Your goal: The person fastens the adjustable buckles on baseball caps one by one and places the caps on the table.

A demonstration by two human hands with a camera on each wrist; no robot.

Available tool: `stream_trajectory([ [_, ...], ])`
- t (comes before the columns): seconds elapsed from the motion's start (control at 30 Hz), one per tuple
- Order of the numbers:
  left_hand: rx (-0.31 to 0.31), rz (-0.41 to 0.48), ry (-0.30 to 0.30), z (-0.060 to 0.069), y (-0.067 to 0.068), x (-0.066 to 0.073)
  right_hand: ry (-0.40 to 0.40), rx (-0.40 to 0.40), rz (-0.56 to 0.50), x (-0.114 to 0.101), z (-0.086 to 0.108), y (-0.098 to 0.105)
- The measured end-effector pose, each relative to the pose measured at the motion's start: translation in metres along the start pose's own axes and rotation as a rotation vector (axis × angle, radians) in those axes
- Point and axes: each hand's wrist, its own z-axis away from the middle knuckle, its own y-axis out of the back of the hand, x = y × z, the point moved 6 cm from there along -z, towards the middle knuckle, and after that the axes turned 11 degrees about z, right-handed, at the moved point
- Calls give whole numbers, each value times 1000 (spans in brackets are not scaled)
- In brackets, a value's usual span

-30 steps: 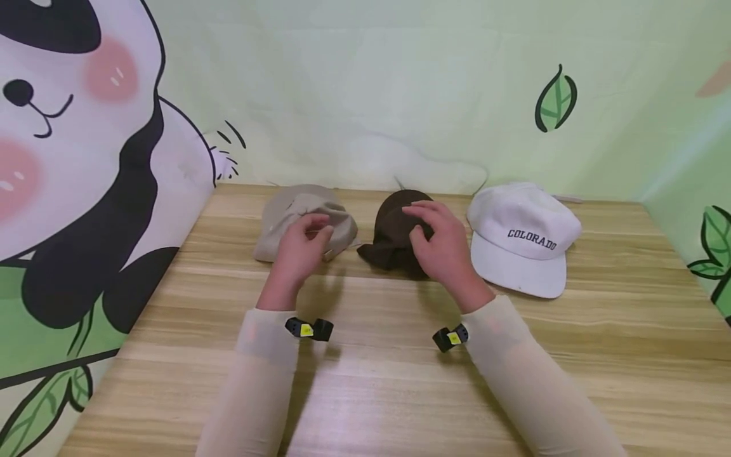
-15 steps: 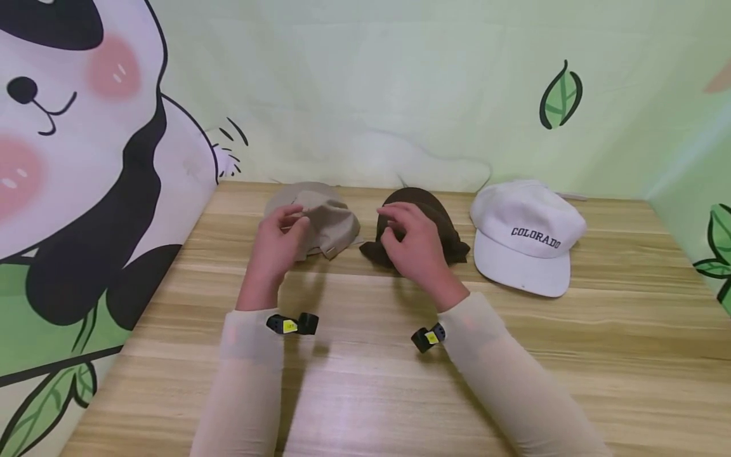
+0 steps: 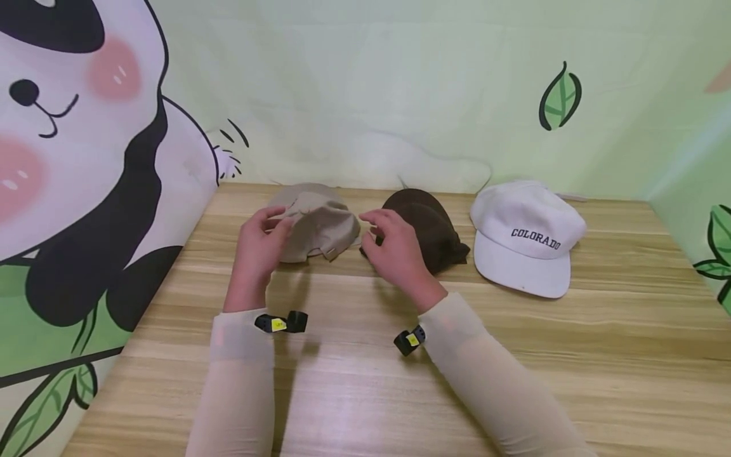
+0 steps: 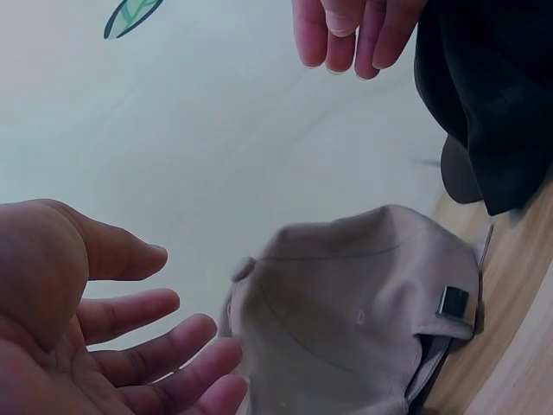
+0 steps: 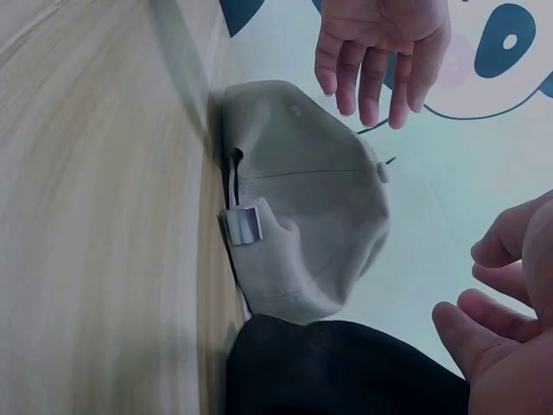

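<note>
From up top, the beige cap (image 3: pixel 322 222) sits left of centre, its brim (image 3: pixel 299 190) toward the upper edge and long axis slanting down to a buckle (image 3: pixel 330 255), the left hand (image 3: pixel 256 247) half-spread and empty beside it, the right hand (image 3: pixel 398 251) likewise before the brown cap (image 3: pixel 438 231). By the left wrist, the buckle faces right; whether fingertips touch cloth, I can't tell. By the right wrist, it faces left, mid-frame.
</note>
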Motion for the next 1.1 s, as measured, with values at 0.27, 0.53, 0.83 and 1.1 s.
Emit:
stream_trajectory([
  [0.27,21,-46,59,-6,9,-15,-39,-38,-64,0,-4,-22],
  [0.53,76,-16,77,-14,18,-34,-69,-77,-52,-2,-5,-39],
  [0.83,193,-6,72,-20,26,-49,-131,-113,-69,4,-10,-55],
  [1.1,232,2,94,-26,35,-65,-164,-194,-15,10,-15,-67],
])
